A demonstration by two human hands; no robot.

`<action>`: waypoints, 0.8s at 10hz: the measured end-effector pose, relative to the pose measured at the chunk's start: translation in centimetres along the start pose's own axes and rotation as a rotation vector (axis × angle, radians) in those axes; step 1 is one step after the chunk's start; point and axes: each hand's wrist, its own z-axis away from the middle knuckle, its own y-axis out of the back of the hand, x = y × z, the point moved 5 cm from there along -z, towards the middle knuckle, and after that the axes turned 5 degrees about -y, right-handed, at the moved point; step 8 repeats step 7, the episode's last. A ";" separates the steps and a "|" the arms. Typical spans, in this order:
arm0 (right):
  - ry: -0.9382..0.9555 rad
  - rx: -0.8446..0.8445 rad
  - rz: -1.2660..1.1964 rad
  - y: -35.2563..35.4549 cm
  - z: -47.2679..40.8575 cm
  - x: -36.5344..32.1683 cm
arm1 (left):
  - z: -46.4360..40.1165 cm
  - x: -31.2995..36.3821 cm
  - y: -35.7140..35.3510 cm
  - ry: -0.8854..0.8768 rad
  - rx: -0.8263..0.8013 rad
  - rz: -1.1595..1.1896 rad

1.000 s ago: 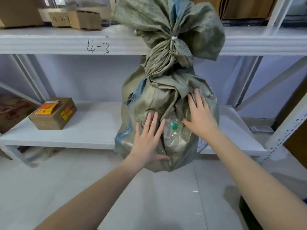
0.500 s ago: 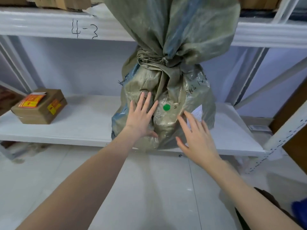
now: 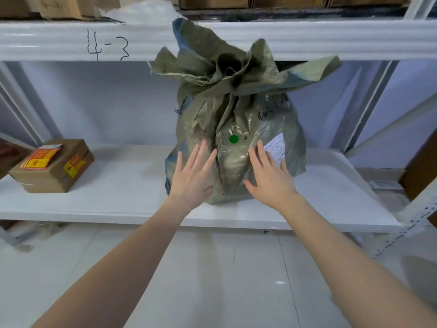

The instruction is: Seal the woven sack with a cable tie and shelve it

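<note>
The olive-green woven sack [image 3: 238, 119] stands upright on the lower white shelf [image 3: 123, 185], its neck gathered and the loose top flared out above. The cable tie is hidden in the folds. A green dot sticker [image 3: 233, 139] and a white label [image 3: 275, 147] face me. My left hand [image 3: 192, 176] lies flat with spread fingers against the sack's lower left front. My right hand [image 3: 269, 177] is flat and spread at the lower right front, touching or just off the fabric. Neither hand grips anything.
A brown cardboard box [image 3: 50, 165] with orange and yellow stickers sits at the left of the same shelf. The upper shelf beam [image 3: 59, 39] is marked "4-3" and carries more boxes. Diagonal braces stand at both ends. Pale tiled floor [image 3: 212, 280] lies below.
The sack went from held in front of the shelf to resting deeper on the lower shelf. Both hands stayed flat on its front, and the flared top now sits under the upper beam.
</note>
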 end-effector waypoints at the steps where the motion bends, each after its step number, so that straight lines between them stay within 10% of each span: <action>1: -0.008 -0.049 0.041 0.6 -0.9 0.0 | 0.8 -0.2 -0.4 -0.005 -0.022 0.035; 8: 0.035 0.054 -0.002 10.4 7.5 0.1 | 5.1 0.7 11.7 -0.031 0.110 0.122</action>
